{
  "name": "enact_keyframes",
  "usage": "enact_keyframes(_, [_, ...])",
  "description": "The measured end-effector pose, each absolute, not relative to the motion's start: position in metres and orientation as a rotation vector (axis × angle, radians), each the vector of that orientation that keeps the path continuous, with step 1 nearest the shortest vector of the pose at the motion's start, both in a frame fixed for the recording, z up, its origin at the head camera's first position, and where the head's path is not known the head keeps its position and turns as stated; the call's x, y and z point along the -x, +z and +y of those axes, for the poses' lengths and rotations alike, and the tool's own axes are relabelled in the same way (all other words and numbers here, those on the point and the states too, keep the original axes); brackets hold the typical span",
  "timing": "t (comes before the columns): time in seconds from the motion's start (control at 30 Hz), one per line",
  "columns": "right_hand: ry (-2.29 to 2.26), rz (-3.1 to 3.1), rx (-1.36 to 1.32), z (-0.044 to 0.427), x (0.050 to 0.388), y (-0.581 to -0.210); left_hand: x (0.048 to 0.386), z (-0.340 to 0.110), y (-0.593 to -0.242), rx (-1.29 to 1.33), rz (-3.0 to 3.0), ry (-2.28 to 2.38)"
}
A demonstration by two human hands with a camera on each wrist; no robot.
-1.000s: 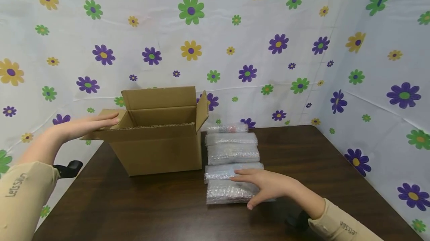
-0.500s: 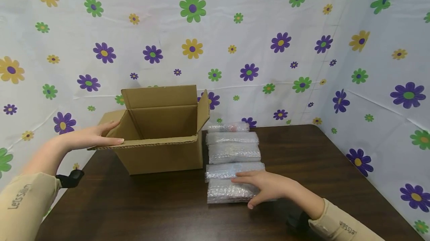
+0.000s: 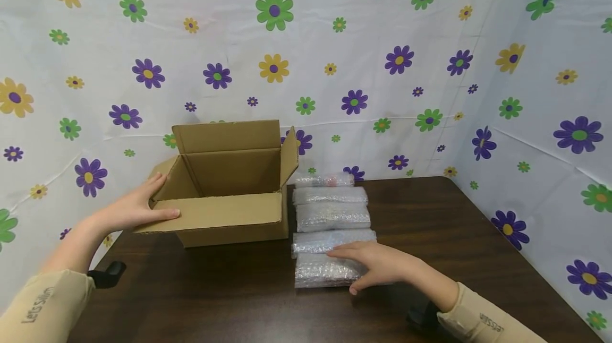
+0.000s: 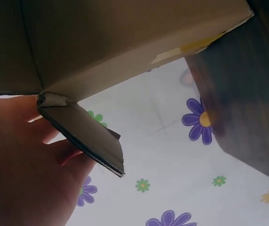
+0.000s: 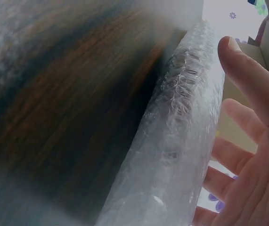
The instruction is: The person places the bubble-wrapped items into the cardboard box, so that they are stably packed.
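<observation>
An open-topped cardboard box point(image 3: 234, 236) stands on the table, its flaps folded outward. My left hand point(image 3: 136, 207) is spread at its near left corner, thumb on the front flap point(image 3: 224, 211) and fingers by the left flap point(image 3: 164, 170). In the left wrist view, the hand point(image 4: 30, 165) reaches past a bent flap point(image 4: 89, 134). To the right of the box, several bubble-wrapped packages lie in a column. Over the nearest package point(image 3: 317, 269) my right hand point(image 3: 382, 263) holds its fingers loosely apart; the right wrist view shows them beside the bubble wrap point(image 5: 158, 155), gripping nothing.
The dark wooden table point(image 3: 421, 215) extends to the right of the packages and in front of the box. Behind it hangs a white flower-printed sheet point(image 3: 325, 40), which also covers the right side. The farthest package point(image 3: 325, 180) lies close to the back edge.
The box's front flap has tipped down and toward me. My left hand has shifted down with it, thumb and fingers spreading apart. The right hand stays almost still.
</observation>
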State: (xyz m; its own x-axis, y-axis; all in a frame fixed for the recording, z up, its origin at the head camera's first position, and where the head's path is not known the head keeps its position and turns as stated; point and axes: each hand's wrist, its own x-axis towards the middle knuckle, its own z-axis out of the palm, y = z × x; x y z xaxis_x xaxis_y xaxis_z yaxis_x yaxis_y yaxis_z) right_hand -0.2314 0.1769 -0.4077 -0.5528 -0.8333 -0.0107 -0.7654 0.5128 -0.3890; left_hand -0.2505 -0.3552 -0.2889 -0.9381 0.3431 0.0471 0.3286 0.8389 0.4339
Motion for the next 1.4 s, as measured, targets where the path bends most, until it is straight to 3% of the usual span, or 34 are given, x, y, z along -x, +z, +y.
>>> enact_keyframes(0.6, [-0.406, 2.671, 1.491, 0.170, 0.233, -0.416, 0.250, -0.355, -0.297, -0.509, 3.075, 0.643])
enact_keyframes(1.4, [-0.542, 2.615, 1.331, 0.174, 0.234, -0.390, 0.256, -0.357, -0.297, -0.535, 3.033, 0.655])
